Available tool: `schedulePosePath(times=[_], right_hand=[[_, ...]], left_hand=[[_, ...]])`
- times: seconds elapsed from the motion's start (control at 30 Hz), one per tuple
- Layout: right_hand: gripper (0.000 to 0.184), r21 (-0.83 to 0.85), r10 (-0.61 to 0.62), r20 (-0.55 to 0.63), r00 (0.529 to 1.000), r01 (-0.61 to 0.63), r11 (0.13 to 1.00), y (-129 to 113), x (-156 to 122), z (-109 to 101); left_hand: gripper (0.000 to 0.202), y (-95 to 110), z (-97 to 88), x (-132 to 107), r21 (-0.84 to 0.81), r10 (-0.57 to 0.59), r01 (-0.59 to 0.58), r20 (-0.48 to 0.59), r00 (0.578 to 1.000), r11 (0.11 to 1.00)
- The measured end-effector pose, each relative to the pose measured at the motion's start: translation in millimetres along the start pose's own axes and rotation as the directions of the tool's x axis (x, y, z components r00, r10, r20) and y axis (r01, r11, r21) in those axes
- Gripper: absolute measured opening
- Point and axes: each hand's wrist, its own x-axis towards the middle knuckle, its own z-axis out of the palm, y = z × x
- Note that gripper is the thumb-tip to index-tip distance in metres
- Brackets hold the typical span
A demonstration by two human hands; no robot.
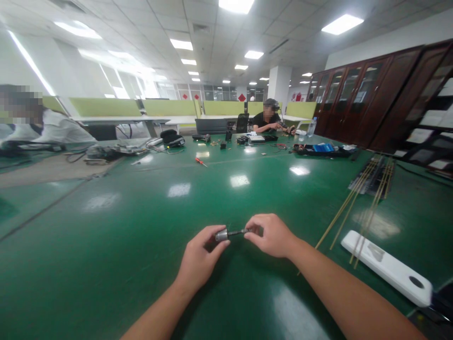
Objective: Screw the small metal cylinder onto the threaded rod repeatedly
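Just below the frame's centre, a small silver cylinder (222, 235) is sitting in the left hand (198, 257), whose thumb and fingers are pinching it from both sides. A thin dark rod (235, 232) is extending from it toward the right, and the right hand (271, 236) is pinching the far end between thumb and fingertips. Both hands are hovering over the green tabletop (148, 264). At lower right, a long white device (387, 267) is lying beside thin yellowish sticks (348, 208). Toward upper centre, a red-handled screwdriver (200, 162) is resting; beyond, a person in black (260, 119) is leaning over the table.
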Motion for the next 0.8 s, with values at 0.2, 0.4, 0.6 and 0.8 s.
schedulePosePath(times=[0.2,0.4,0.6,0.8], right_hand=[[0.008,-0.001,-0.004,0.014,1.000,0.004,1.000,0.9,0.6,-0.3],[0.008,-0.005,-0.001,0.013,1.000,0.001,1.000,4.1,0.3,1.6],[0.008,-0.007,-0.006,0.007,1.000,0.006,1.000,3.4,0.2,0.8],[0.007,-0.006,-0.003,0.000,1.000,0.003,1.000,1.9,1.3,-0.2]], left_hand=[[0.026,-2.8,0.6,-0.1,0.004,0.019,-0.019,-0.009,1.000,1.000],[0.027,-4.3,1.1,0.6,0.021,0.026,-0.026,-0.022,0.999,0.999],[0.027,-3.0,1.2,0.8,0.015,0.022,-0.022,-0.026,0.999,1.000],[0.027,-3.2,0.6,0.4,0.028,0.026,-0.025,-0.033,0.999,0.999]])
